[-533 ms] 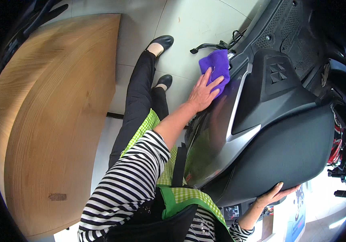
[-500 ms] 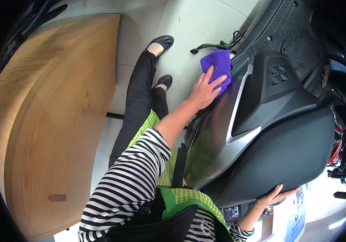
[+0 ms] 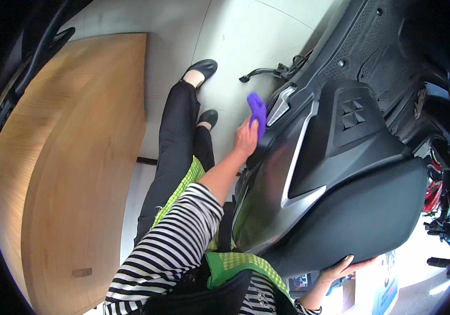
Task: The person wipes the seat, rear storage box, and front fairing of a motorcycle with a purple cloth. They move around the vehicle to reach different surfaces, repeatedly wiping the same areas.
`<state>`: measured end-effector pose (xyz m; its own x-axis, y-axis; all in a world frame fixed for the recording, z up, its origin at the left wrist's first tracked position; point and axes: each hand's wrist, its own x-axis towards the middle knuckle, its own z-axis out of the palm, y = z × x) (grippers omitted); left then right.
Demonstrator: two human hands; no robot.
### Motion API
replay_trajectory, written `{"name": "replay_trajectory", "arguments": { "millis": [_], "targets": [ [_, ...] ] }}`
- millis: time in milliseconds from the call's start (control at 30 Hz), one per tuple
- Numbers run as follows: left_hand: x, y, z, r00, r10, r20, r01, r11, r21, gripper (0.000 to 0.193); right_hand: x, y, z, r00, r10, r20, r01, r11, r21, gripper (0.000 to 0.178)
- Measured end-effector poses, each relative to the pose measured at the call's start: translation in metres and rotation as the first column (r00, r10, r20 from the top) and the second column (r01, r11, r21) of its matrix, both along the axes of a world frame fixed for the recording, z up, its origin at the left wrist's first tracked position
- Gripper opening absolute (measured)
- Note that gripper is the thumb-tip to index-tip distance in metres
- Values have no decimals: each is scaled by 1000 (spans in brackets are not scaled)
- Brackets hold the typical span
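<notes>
A bunched purple cloth (image 3: 257,111) is in my left hand (image 3: 245,138), with the fingers closed round it. Hand and cloth are at the lower side panel (image 3: 270,181) of a motor scooter, beside a silver folding footrest (image 3: 280,106); whether the cloth touches the panel I cannot tell. My right hand (image 3: 339,270) lies against the edge of the scooter's black seat (image 3: 353,210), its fingers stretched out and holding nothing.
To the left is a curved wooden counter (image 3: 86,173). A side stand (image 3: 267,72) juts out from the scooter over the pale tiled floor (image 3: 246,42). At the far right stand parts of other vehicles, one with a red body (image 3: 433,195).
My left hand has pulled back toward me and to the left, and the cloth, spread flat before, is now bunched. The footrest it covered shows. My right hand stays on the seat edge.
</notes>
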<state>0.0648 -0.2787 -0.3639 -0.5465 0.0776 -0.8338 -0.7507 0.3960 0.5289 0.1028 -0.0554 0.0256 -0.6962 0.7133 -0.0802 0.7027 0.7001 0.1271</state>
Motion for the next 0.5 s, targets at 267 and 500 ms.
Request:
{"name": "replay_trajectory", "arguments": {
  "millis": [267, 500],
  "targets": [
    [-142, 11, -69, 930, 367, 0, -361, 916, 174, 50, -3, -3, 3, 997, -59, 41, 58, 998, 8, 84],
    [-347, 197, -81, 859, -191, -475, 335, 912, 238, 61, 9, 2, 5, 999, -21, 24, 20, 1000, 20, 86]
  ]
}}
